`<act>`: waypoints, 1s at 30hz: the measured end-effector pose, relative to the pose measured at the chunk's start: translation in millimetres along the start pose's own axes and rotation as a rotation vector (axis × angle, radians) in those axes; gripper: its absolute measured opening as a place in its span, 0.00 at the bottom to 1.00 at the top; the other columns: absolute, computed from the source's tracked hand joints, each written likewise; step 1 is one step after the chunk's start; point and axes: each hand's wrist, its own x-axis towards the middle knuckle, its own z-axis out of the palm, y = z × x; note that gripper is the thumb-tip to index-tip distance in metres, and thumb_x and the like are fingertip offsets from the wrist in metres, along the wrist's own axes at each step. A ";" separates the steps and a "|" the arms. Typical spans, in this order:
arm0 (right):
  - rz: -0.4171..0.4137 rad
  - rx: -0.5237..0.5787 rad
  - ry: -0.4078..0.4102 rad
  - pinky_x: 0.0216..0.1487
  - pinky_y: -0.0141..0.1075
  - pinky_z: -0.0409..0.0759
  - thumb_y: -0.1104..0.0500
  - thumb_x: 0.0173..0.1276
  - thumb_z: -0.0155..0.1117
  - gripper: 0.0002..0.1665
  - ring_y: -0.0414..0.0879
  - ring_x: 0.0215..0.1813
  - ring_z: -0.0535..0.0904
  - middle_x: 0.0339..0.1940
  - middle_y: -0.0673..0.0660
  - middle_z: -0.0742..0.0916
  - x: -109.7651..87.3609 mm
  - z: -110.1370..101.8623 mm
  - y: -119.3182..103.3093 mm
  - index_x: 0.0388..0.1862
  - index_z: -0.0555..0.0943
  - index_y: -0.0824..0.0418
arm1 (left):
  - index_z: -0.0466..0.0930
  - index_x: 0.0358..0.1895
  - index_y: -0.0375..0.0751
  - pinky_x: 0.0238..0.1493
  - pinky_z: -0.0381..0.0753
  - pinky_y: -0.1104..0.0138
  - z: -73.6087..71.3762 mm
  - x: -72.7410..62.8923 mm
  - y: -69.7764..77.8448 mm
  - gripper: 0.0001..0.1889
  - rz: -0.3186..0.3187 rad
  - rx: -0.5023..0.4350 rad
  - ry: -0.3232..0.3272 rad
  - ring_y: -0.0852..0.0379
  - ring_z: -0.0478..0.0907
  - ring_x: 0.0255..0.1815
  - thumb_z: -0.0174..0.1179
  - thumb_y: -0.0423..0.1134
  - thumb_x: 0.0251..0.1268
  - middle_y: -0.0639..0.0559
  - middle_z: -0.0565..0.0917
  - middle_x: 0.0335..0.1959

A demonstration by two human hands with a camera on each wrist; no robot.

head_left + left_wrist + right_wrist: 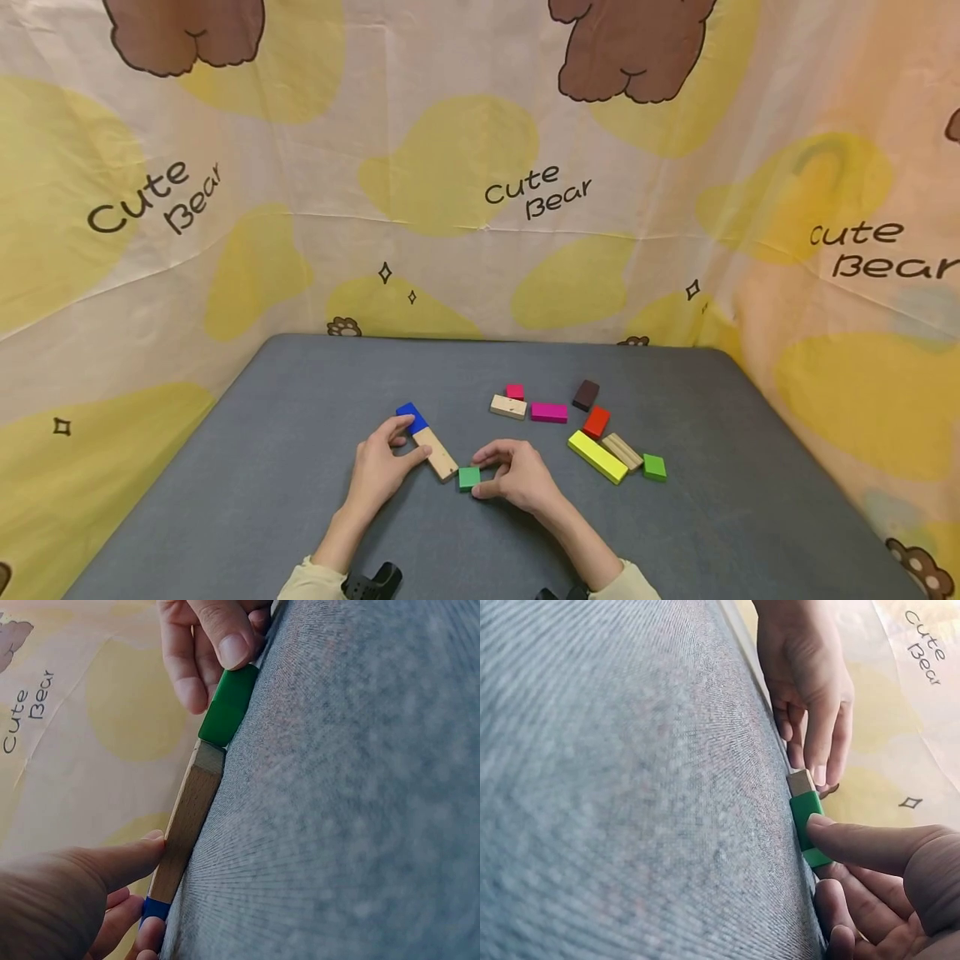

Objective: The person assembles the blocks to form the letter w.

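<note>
A blue block (412,417) and a plain wooden block (436,455) lie end to end in a slanting row on the grey table. At the row's near end sits a small green block (469,479), set at an angle to the wooden one. My left hand (380,467) rests on the row from the left: its thumb touches the wooden block, its fingers the blue one. From the right, my right hand (522,477) pinches the green block, with the thumb on its near side in the right wrist view. Part of the blue block is hidden by fingers.
Farther right lie a yellow block (597,457), a grooved wooden block (622,452), a light green block (654,467), a red block (596,422) and a dark brown block (586,395). Behind are a magenta block (549,412), a wooden block (508,407) and a pink block (514,391).
</note>
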 end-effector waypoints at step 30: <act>-0.048 0.051 0.025 0.21 0.31 0.66 0.69 0.44 0.82 0.21 0.43 0.22 0.71 0.35 0.50 0.88 -2.9 4.4 -0.4 0.40 0.86 0.60 | 0.79 0.60 0.39 0.50 0.77 0.48 -0.9 1.1 -3.6 0.29 0.022 -0.013 -0.011 0.44 0.81 0.50 0.75 0.41 0.54 0.40 0.81 0.57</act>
